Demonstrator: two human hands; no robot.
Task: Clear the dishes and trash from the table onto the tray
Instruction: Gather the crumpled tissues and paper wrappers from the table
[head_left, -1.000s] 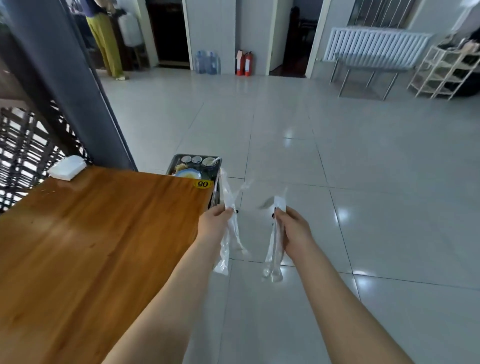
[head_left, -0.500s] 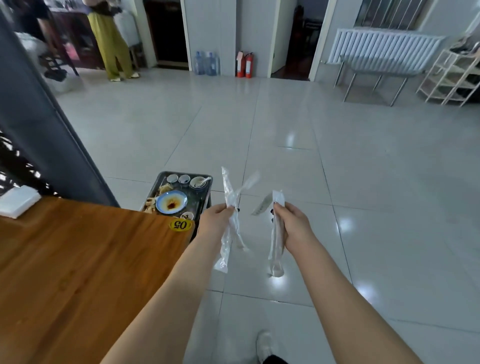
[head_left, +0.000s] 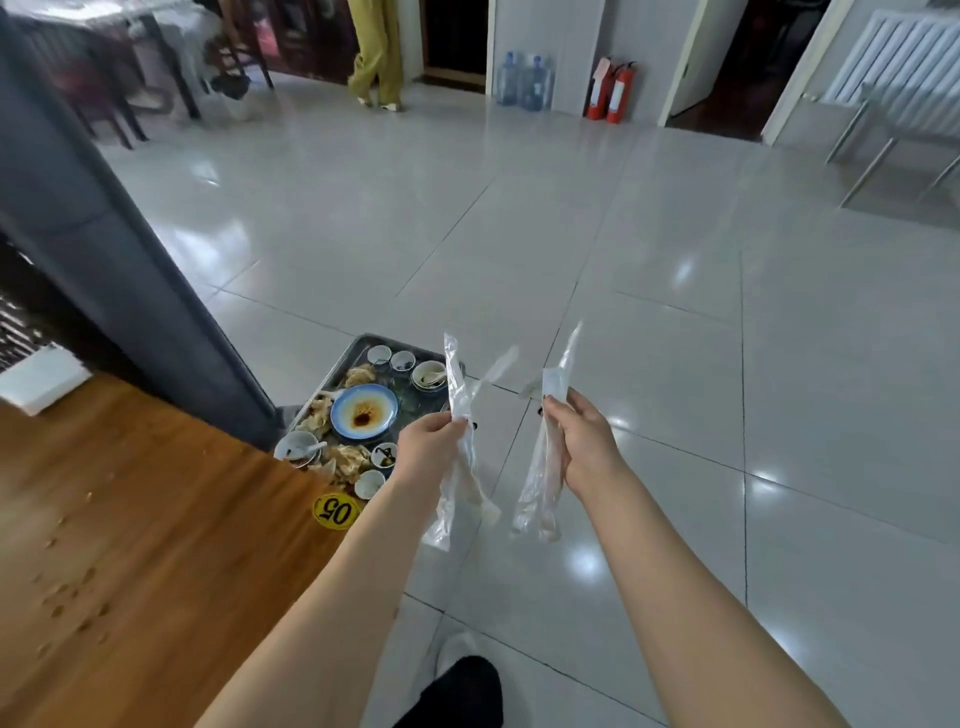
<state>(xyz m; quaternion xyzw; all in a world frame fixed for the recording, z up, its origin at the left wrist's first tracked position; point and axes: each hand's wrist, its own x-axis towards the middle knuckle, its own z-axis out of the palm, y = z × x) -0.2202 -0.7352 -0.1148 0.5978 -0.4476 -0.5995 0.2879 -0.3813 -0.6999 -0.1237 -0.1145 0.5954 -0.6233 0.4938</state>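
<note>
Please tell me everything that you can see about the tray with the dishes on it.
The tray is a dark, rectangular tray with a low raised rim; it looks like metal. It sits lower than the wooden table, just past the table's far corner, whose edge hides its near end. What it stands on is hidden. It is crowded: a blue-rimmed plate with brown sauce in the middle, several small white bowls, some holding spoons, and crumpled pale scraps around them. Neither hand touches it.

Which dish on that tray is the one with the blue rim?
The big blue-rimmed plate in the middle of the tray, with brown sauce pooled in it. The other dishes around it are small white bowls and cups.
</note>
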